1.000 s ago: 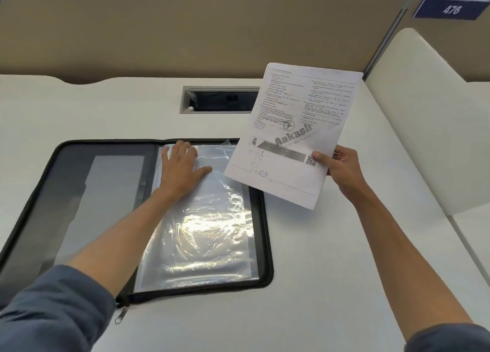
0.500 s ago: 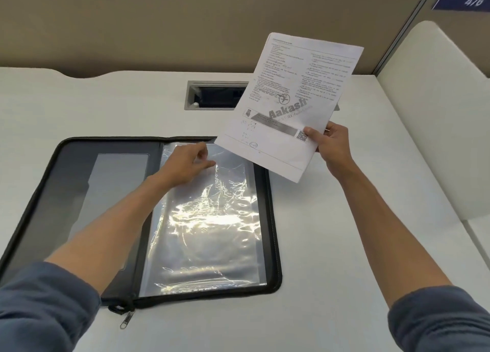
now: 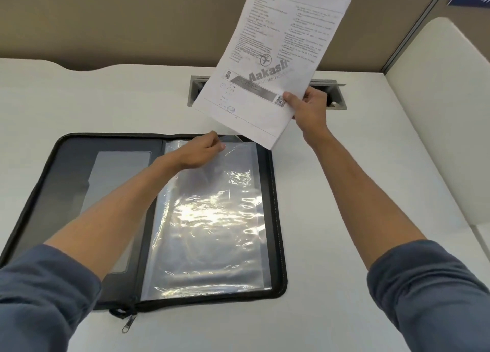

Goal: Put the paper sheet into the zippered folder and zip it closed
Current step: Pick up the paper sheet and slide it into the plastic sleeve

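White desk (image 3: 344, 219); open zippered folder (image 3: 278, 219); paper sheet (image 3: 278, 46) in right hand (image 3: 310, 107).

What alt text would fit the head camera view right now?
Right hand holds a printed sheet above an open zippered folder on a white desk; left hand pinches the top of its clear sleeve.

A white desk (image 3: 106, 105) with a recessed cable slot (image 3: 336, 94), beige partition (image 3: 132, 20) behind.

paper sheet (image 3: 275, 60) raised higher, left hand (image 3: 197, 152) perhaps pinching sleeve (image 3: 209, 219)
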`<state>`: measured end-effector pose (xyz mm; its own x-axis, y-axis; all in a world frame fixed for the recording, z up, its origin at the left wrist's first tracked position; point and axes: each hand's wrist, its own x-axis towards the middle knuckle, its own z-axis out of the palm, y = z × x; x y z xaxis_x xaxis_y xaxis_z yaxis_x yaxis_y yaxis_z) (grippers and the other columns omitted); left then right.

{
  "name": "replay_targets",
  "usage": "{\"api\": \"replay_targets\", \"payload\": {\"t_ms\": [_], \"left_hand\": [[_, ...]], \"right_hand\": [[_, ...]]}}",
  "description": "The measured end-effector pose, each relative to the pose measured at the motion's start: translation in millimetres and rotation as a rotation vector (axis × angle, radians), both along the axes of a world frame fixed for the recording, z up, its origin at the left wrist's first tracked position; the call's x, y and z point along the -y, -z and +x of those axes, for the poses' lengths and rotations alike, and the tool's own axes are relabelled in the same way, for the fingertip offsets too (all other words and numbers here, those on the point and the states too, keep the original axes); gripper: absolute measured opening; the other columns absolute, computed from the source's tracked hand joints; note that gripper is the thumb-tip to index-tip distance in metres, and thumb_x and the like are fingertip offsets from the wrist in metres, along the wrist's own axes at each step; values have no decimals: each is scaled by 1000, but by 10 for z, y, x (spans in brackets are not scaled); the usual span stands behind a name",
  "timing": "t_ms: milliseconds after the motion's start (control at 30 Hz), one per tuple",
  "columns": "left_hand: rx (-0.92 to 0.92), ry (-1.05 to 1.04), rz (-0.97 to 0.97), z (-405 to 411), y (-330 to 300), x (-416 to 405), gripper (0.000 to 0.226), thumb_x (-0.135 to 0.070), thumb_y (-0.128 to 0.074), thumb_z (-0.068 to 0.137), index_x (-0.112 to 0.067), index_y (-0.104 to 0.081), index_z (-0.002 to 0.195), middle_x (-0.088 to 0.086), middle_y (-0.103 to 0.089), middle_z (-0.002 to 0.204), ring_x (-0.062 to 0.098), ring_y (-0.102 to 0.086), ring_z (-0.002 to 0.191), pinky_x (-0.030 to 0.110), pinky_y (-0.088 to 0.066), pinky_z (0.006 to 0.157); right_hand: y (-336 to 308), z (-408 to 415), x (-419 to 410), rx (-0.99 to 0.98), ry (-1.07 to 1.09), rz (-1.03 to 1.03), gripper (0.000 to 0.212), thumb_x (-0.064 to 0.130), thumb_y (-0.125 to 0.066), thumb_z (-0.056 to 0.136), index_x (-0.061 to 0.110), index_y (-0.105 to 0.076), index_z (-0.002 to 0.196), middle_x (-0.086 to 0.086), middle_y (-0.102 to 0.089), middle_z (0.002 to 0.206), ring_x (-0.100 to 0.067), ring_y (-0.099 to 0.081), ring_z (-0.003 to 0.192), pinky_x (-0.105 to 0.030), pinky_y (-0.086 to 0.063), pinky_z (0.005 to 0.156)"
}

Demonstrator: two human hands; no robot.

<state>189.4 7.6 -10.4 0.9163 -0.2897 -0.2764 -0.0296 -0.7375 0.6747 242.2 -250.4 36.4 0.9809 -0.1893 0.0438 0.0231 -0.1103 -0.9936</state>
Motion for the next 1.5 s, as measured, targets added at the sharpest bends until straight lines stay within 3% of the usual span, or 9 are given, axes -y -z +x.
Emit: {"api": "replay_targets", "payload": {"t_ms": [133, 300, 433, 533, 667, 933, 1133, 1300, 1500], "left_hand": [[-8, -49, -188, 14, 3, 9, 11, -22, -49, 94, -12, -51, 97, 1, -70, 83, 24, -62, 89, 40, -46, 86], [78, -136, -250, 45, -27, 106, 21, -30, -51, 97, -14, -61, 90, 0, -67, 83, 6, -60, 74, 26, -42, 70], [137, -162, -338, 46, 2, 136, 5, -13, -67, 86, -11, -68, 90, 3, -69, 89, 12, -60, 82, 26, -47, 80], [152, -167, -352, 39, 5, 137, 7, -10, -70, 81, -9, -69, 88, 11, -69, 90, 13, -57, 78, 26, -46, 76], [187, -130, -335, 44, 10, 145, 2, -10, -68, 84, -11, -68, 86, -1, -66, 82, 9, -55, 73, 20, -45, 73], [254, -48, -256, 48, -22, 185, 5, -10, -64, 87, -10, -69, 86, 2, -68, 82, 11, -60, 77, 10, -43, 71], [221, -47, -231, 55, -58, 171, 5, -11, -64, 86, -10, -69, 85, 2, -69, 79, 20, -63, 79, 28, -49, 79], [188, -64, -210, 60, -109, 180, 6, -7, -61, 85, -7, -66, 86, -3, -65, 73, 14, -60, 70, 31, -51, 76], [192, -56, -160, 94, -171, 205, 10, -3, -58, 83, -8, -65, 88, -4, -63, 73, 14, -60, 70, 28, -50, 73]], "right_hand": [[19, 190, -175, -6, -24, -21, 20, 8, -67, 84, 1, -71, 103, -9, -75, 98, -24, -72, 88, -45, -60, 80], [29, 355, -407, 4, -35, -18, 23, 9, -68, 82, 4, -71, 104, -8, -75, 97, -25, -72, 88, -46, -60, 80], [49, 447, -604, 25, -30, -20, 19, 6, -67, 84, 3, -72, 101, -7, -74, 92, -21, -71, 83, -41, -60, 79], [71, 522, -708, 24, -24, -29, 16, 6, -67, 84, 3, -71, 99, -8, -74, 93, -24, -71, 84, -44, -59, 80], [82, 610, -812, 36, -17, -55, 7, 8, -66, 83, 14, -70, 87, -7, -74, 88, -26, -70, 84, -48, -58, 81], [191, 650, -983, 39, -19, -108, 13, 9, -66, 85, 1, -71, 94, -10, -74, 90, -26, -70, 81, -45, -59, 74], [262, 598, -1018, 44, -74, -154, 19, 9, -67, 87, 0, -71, 103, -10, -74, 95, -18, -68, 78, -34, -58, 71], [311, 579, -983, 41, -130, -202, 17, 11, -68, 86, 0, -71, 99, -8, -74, 91, -18, -67, 77, -35, -57, 71], [309, 515, -957, 41, -198, -259, 18, 9, -68, 88, -3, -71, 101, -8, -72, 97, -7, -61, 68, -9, -44, 54]]}}
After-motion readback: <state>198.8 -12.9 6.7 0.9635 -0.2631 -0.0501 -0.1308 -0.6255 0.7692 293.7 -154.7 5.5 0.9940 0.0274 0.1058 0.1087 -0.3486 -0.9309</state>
